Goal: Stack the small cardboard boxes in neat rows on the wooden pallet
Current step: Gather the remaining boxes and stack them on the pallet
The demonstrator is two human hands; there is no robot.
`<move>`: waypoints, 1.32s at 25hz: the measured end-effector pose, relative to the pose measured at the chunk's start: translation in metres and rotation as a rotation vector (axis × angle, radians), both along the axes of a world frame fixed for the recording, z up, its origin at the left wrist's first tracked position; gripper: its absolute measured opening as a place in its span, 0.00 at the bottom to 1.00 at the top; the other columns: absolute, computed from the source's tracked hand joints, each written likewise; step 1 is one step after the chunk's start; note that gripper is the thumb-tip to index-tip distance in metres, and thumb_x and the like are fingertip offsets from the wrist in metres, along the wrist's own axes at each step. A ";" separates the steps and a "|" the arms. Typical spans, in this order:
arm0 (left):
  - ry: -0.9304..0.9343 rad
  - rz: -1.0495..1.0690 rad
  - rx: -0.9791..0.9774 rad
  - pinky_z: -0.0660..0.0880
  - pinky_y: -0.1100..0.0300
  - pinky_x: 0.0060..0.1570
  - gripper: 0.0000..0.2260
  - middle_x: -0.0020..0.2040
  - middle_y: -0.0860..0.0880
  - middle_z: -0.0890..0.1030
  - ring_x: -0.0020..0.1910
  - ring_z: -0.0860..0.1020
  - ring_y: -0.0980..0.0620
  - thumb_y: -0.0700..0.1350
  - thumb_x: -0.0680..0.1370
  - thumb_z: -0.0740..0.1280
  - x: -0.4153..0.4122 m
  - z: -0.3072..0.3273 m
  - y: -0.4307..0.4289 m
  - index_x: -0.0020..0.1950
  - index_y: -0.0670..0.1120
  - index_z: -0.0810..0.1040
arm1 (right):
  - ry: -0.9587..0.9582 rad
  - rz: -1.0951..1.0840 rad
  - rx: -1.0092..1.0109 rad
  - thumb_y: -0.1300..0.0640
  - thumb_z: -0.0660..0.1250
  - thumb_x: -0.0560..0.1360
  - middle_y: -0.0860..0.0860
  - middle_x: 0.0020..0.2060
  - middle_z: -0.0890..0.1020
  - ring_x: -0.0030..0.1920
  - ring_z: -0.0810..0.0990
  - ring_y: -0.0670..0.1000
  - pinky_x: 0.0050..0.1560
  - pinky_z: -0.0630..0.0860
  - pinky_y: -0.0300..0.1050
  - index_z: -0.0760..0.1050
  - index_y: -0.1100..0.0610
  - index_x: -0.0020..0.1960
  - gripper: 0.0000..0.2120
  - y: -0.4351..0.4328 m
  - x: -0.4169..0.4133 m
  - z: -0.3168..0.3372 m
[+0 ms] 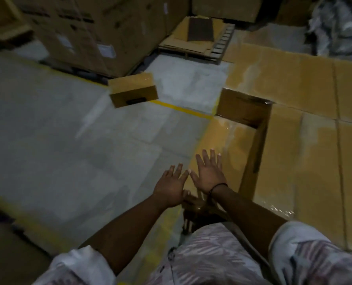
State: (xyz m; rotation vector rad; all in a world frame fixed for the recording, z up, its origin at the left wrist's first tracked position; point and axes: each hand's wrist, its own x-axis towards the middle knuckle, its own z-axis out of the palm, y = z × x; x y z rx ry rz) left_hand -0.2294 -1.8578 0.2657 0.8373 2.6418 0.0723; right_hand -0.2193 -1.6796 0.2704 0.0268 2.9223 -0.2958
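Grey warehouse floor (pixel 47 120), stack (pixel 294 89) at right. Box (pixel 133 90) upper centre, apparently airborne, untouched. Left hand (pixel 170 187) and right hand (pixel 209 173) spread, empty. Likely light, stiff; take by opposite side faces.

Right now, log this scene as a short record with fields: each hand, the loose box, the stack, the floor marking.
left hand: open, fingers spread, holds nothing
right hand: open, fingers spread, holds nothing, dark band at the wrist
small box: ahead of both hands, touches neither, looks airborne, blurred
stacked boxes: on the right, flat top layer
gap: at the stack's left edge, a lower layer shows in it
yellow line: on the grey floor, runs under the small box
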 end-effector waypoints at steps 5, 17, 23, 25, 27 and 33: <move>0.044 0.345 0.047 0.51 0.45 0.79 0.36 0.84 0.44 0.44 0.82 0.48 0.39 0.62 0.82 0.59 -0.050 0.011 -0.102 0.84 0.50 0.47 | 0.067 0.210 -0.010 0.36 0.48 0.83 0.57 0.82 0.46 0.80 0.39 0.63 0.77 0.36 0.65 0.51 0.55 0.82 0.35 -0.105 -0.084 0.017; -0.100 0.582 -0.001 0.52 0.45 0.78 0.37 0.84 0.44 0.44 0.81 0.50 0.36 0.63 0.82 0.58 -0.243 -0.018 -0.282 0.84 0.51 0.45 | -0.088 0.297 -0.015 0.34 0.48 0.82 0.56 0.82 0.44 0.80 0.37 0.63 0.78 0.39 0.63 0.46 0.53 0.83 0.37 -0.251 -0.303 -0.035; -0.111 0.573 0.051 0.53 0.46 0.78 0.36 0.84 0.45 0.48 0.81 0.51 0.38 0.63 0.82 0.58 -0.387 -0.006 -0.341 0.84 0.52 0.47 | -0.153 0.172 -0.094 0.34 0.50 0.81 0.55 0.82 0.46 0.80 0.40 0.63 0.79 0.44 0.61 0.48 0.52 0.83 0.37 -0.307 -0.448 -0.038; -0.123 0.682 0.112 0.56 0.47 0.78 0.36 0.84 0.45 0.50 0.81 0.54 0.38 0.64 0.82 0.59 -0.430 -0.006 -0.360 0.84 0.51 0.49 | -0.160 0.133 -0.112 0.34 0.52 0.81 0.56 0.82 0.47 0.81 0.42 0.63 0.79 0.45 0.61 0.50 0.53 0.83 0.37 -0.325 -0.489 -0.034; -0.141 0.710 0.145 0.58 0.47 0.77 0.36 0.84 0.45 0.52 0.81 0.55 0.39 0.64 0.81 0.60 -0.465 -0.007 -0.375 0.84 0.51 0.50 | -0.127 0.089 -0.140 0.35 0.53 0.81 0.56 0.82 0.50 0.81 0.44 0.62 0.78 0.47 0.60 0.51 0.53 0.82 0.36 -0.337 -0.520 -0.032; -0.214 0.558 0.152 0.60 0.46 0.77 0.37 0.84 0.44 0.52 0.80 0.57 0.40 0.64 0.81 0.60 -0.626 -0.041 -0.438 0.84 0.51 0.50 | -0.131 -0.127 -0.173 0.35 0.55 0.81 0.56 0.81 0.53 0.80 0.48 0.62 0.77 0.52 0.58 0.54 0.52 0.82 0.35 -0.373 -0.640 -0.062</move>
